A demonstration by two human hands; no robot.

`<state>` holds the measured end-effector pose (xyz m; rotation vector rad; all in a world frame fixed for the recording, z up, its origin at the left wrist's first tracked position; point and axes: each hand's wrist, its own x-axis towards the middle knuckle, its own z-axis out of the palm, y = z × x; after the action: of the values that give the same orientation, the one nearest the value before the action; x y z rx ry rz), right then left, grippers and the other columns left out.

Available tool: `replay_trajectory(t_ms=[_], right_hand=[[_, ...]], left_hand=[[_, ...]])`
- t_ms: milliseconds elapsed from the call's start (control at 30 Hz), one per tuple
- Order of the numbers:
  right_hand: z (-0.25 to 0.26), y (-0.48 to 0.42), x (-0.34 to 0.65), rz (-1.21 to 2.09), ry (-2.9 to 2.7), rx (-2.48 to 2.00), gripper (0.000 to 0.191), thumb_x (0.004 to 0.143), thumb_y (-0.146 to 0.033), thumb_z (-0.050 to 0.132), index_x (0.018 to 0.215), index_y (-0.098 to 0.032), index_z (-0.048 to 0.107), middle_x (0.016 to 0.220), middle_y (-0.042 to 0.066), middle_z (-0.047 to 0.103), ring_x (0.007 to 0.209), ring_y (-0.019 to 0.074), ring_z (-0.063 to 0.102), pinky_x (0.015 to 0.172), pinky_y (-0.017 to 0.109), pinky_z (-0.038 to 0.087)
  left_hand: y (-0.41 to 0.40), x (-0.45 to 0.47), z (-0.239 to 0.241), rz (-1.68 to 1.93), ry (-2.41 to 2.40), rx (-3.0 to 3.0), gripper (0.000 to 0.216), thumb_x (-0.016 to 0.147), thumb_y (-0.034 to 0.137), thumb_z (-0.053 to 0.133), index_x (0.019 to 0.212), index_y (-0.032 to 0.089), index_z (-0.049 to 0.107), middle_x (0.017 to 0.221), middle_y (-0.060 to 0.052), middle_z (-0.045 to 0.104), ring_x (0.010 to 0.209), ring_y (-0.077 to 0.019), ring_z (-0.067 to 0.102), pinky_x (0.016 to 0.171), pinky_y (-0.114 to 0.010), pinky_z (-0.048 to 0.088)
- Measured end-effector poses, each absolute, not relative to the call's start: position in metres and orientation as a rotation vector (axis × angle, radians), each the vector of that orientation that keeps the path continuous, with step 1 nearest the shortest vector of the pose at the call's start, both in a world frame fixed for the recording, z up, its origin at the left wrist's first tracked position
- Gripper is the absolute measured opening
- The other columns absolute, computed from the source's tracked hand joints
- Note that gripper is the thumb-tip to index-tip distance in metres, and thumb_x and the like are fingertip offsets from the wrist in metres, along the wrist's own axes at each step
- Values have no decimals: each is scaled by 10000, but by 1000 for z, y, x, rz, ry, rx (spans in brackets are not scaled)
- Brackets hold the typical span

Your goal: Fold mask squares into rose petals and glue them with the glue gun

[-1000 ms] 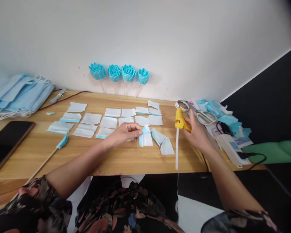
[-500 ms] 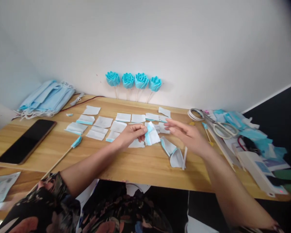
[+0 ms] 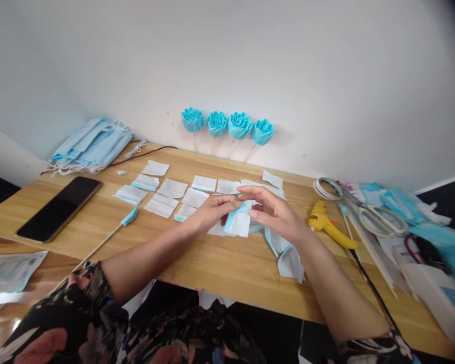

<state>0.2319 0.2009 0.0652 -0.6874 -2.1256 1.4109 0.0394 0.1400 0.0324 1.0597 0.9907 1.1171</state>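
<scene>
My left hand (image 3: 211, 211) pinches a small white and blue piece of mask cloth (image 3: 239, 221) just above the wooden table (image 3: 197, 263). My right hand (image 3: 271, 212) is beside it on the right, fingers spread and curved, its fingertips touching the same piece. Two more cut pieces (image 3: 288, 253) lie under my right wrist. Several white squares of mask cloth (image 3: 167, 194) are laid out in rows behind my hands. A yellow glue gun (image 3: 328, 228) lies on the table to the right of my right hand.
Four blue cloth roses (image 3: 227, 124) on sticks lean against the wall. A stack of blue face masks (image 3: 91, 144) and a black phone (image 3: 58, 207) are at the left. A stick with a blue tip (image 3: 106, 237) lies near my left arm. Scissors (image 3: 367, 210), tape and blue scraps crowd the right.
My right hand has put down the yellow glue gun on the table and moved left to the cloth piece that my left hand holds. The camera view has swung to the left.
</scene>
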Motion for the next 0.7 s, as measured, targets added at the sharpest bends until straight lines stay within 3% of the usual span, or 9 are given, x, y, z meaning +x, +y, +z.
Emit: replay_trajectory(t_ms=[133, 200, 333, 500, 700], right_hand=[[53, 198, 226, 1193, -2084, -711, 87, 866, -294, 658, 935, -251, 690, 1190, 59, 674, 1119, 212, 630, 853, 340, 541], [48, 194, 225, 1116, -2033, -767, 75, 871, -305, 653, 845, -239, 679, 1047, 47, 703, 988, 193, 657, 794, 324, 539], [44, 189, 227, 1021, -1939, -877, 104, 870, -312, 647, 812, -228, 663, 909, 24, 712, 815, 163, 652, 711, 292, 519], [47, 187, 229, 855, -1928, -957, 111, 858, -272, 630, 768, -211, 653, 753, -8, 692, 675, 129, 621, 642, 249, 486], [44, 189, 232, 928, -1887, -1044, 141, 868, -307, 614, 772, -205, 638, 721, -13, 663, 625, 115, 579, 562, 232, 418]], left_hand=[[139, 40, 33, 1087, 1013, 1107, 410, 840, 475, 626, 594, 175, 490, 508, 47, 405, 497, -84, 359, 527, -256, 251], [138, 42, 35, 1085, 1033, 1105, 430, 866, 488, 581, 585, 177, 486, 511, 38, 409, 500, -90, 356, 525, -261, 259], [137, 42, 41, 1060, 1083, 1115, 482, 912, 555, 462, 630, 174, 549, 537, 12, 457, 527, -113, 407, 532, -268, 308], [139, 39, 41, 954, 1123, 1229, 371, 760, 494, 678, 664, 158, 553, 595, 28, 487, 563, -93, 440, 543, -233, 323], [141, 38, 31, 895, 1168, 1342, 338, 785, 431, 639, 629, 166, 498, 596, 31, 455, 550, -79, 369, 528, -236, 262]])
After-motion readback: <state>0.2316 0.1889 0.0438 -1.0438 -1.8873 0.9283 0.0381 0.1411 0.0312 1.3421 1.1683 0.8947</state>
